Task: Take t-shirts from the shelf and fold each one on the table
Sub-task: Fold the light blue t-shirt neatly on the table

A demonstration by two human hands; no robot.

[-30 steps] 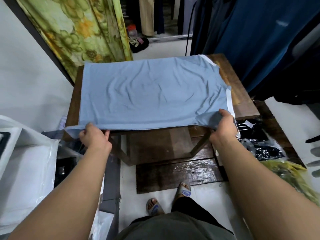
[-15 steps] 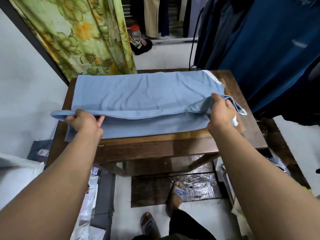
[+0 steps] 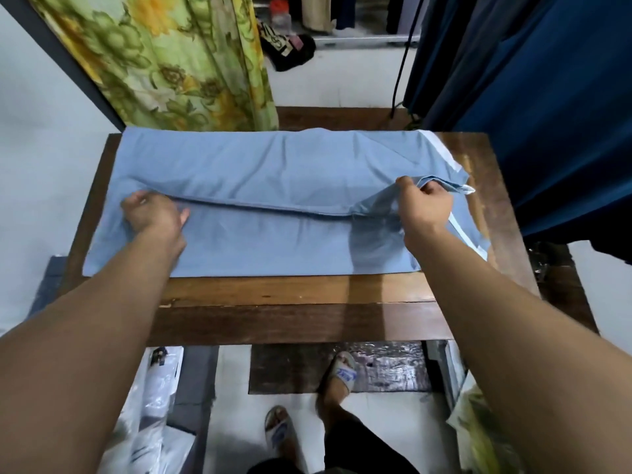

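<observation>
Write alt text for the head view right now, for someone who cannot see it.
A person's left hand and right hand each grip an edge of a light blue t-shirt, folded lengthwise over itself on a wooden table. A floral curtain hangs beyond the table; dark blue garments hang to the right.

Green-yellow floral curtain [image 3: 178, 59] hangs beyond wooden table's [image 3: 294, 299] far-left corner; dark blue garments [image 3: 533, 83] hang beyond its right; plastic bags [image 3: 154, 415] on floor beneath near-left edge.
</observation>
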